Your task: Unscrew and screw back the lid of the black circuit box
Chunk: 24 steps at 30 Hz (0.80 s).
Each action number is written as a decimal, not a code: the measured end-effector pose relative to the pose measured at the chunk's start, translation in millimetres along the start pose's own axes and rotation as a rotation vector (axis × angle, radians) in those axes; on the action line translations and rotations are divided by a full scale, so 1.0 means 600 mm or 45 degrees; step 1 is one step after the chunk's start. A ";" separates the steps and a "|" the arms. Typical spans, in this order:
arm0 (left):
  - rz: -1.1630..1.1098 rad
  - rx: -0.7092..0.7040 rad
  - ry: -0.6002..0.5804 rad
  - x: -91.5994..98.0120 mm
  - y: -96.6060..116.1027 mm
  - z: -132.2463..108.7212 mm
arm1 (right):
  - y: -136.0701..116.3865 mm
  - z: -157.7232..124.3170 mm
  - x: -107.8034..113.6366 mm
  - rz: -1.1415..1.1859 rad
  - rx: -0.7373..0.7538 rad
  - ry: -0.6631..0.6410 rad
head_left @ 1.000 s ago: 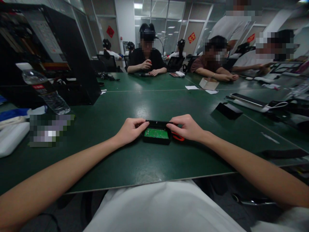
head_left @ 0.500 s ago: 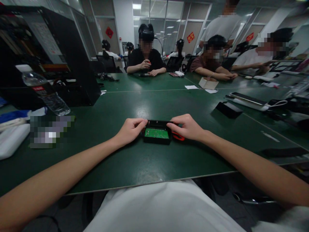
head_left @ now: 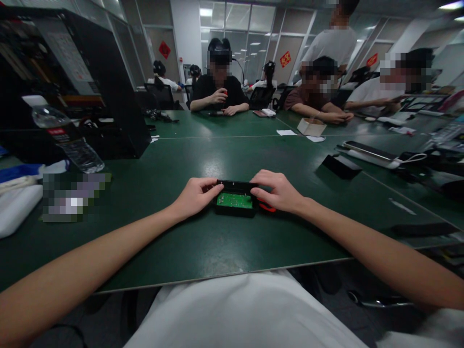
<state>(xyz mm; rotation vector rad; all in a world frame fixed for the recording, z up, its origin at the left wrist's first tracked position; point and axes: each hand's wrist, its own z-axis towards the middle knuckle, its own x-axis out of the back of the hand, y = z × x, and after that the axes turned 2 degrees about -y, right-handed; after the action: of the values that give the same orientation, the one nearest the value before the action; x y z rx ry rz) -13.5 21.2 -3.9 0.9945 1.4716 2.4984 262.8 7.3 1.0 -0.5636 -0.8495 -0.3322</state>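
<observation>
On the green table in front of me sits a small black plastic case [head_left: 235, 211], its inside facing me. A green circuit board [head_left: 235, 200] lies in it. Along the case's far side stands a black panel [head_left: 236, 186]; whether it is a separate cover or part of the case, I cannot tell. My left hand [head_left: 197, 195] pinches the panel's left end, and my right hand [head_left: 278, 191] pinches its right end, thumbs on the near side. Fingers behind the panel are partly hidden. Just under my right hand lies a red looped item [head_left: 267, 206], partly covered.
To the left are a computer tower [head_left: 119, 92], a plastic bottle [head_left: 68, 135] and a white object [head_left: 18, 208]. Right of me lie a black box [head_left: 340, 166] and a phone-like slab [head_left: 371, 151]. A small carton [head_left: 311, 126] is farther off. People sit across the table.
Both hands stay on the panel; the right fingers and thumb have shifted slightly at its end. The view has turned a little. The case looks nearly unmoved.
</observation>
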 end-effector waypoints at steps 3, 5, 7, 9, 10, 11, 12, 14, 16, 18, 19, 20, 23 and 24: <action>-0.034 0.041 0.125 0.004 -0.003 0.005 | -0.007 0.000 -0.005 0.011 0.043 0.033; -0.092 0.072 0.238 0.007 -0.007 0.010 | -0.017 0.003 -0.011 0.032 0.010 -0.038; -0.192 0.103 0.316 0.008 -0.012 0.013 | -0.029 0.007 -0.018 0.026 -0.036 -0.114; -0.316 0.128 0.366 0.008 -0.016 0.016 | -0.041 0.011 -0.026 -0.007 -0.086 -0.171; -0.375 0.140 0.383 0.008 -0.018 0.017 | -0.047 0.013 -0.030 -0.030 -0.099 -0.193; -0.426 0.151 0.398 0.008 -0.020 0.017 | -0.053 0.015 -0.034 -0.049 -0.102 -0.212; -0.466 0.161 0.409 0.008 -0.021 0.017 | -0.058 0.016 -0.036 -0.063 -0.102 -0.226; -0.515 0.182 0.418 0.008 -0.023 0.017 | -0.067 0.018 -0.036 -0.074 -0.085 -0.252; -0.540 0.200 0.419 0.009 -0.023 0.017 | -0.076 0.020 -0.024 -0.080 -0.053 -0.297; -0.559 0.213 0.426 0.009 -0.022 0.018 | -0.082 0.017 0.004 -0.089 -0.027 -0.334; -0.564 0.221 0.430 0.009 -0.021 0.018 | -0.083 0.013 0.025 -0.100 -0.033 -0.332; -0.568 0.229 0.431 0.009 -0.020 0.018 | -0.082 0.005 0.049 -0.116 -0.068 -0.300; -0.574 0.247 0.398 0.006 -0.017 0.017 | -0.061 -0.041 0.140 -0.227 -0.329 -0.082; -0.575 0.246 0.379 0.004 -0.015 0.016 | -0.048 -0.064 0.172 -0.295 -0.479 0.000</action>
<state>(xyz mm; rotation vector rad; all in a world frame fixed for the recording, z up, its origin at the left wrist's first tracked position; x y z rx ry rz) -12.3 34.4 -6.8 0.2579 1.8024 2.2676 336.7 -44.2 70.9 -0.8153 -0.8589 -0.7127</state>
